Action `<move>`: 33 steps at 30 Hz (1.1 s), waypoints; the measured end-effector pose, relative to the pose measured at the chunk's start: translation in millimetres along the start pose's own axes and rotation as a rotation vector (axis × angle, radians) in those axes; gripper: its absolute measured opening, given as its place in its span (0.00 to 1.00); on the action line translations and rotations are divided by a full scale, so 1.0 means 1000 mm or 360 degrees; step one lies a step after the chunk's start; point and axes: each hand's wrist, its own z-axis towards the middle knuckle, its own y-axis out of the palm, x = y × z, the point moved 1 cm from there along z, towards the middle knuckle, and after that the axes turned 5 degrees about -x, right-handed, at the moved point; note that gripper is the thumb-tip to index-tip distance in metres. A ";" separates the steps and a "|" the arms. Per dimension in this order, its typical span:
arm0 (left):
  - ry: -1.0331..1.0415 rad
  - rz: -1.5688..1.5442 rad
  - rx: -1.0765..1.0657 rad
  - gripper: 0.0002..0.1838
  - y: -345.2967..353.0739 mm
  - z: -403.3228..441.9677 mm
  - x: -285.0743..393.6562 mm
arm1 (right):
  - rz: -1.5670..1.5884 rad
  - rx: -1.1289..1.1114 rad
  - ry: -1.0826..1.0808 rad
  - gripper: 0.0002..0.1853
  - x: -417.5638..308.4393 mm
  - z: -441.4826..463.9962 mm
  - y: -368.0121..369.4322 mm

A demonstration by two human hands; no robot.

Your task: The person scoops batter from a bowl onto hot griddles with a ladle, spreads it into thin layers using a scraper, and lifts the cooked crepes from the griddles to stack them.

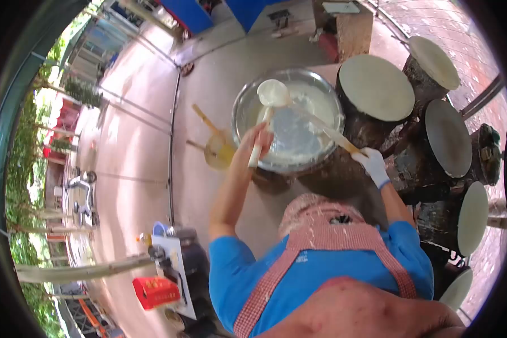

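My bare left hand (260, 138) is wrapped round the pale handle of a ladle (274, 92), whose round bowl is coated with white batter. My right hand (372, 163), in a white glove, grips the wooden end of a long flat spatula (337, 137). The spatula slants up and left over the basin, its far end close to the ladle's bowl; whether they touch I cannot tell. Beneath both tools stands a wide metal basin (338, 104) with white batter (315, 100) inside and smeared on its wall. My right hand is just outside the basin's lower right rim.
Round griddles (376, 87) on dark, sooty stoves (372, 132) curve down my right side, several with pale tops. Left of the basin is a yellow container (219, 151) with wooden-handled tools. A small table (174, 248) bears a red box (156, 292) at lower left.
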 end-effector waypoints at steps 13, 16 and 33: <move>-0.0544 0.0210 -0.0145 0.14 0.042 0.024 -0.021 | 0.0008 0.0215 0.0419 0.21 0.031 -0.081 -0.008; -0.0990 0.0022 -0.1111 0.20 0.044 0.059 -0.028 | 0.0266 0.0551 0.0139 0.19 0.022 -0.105 -0.045; -0.1584 0.0202 -0.0772 0.03 0.294 0.232 -0.339 | 0.0005 0.1269 0.1381 0.20 0.246 -0.345 -0.161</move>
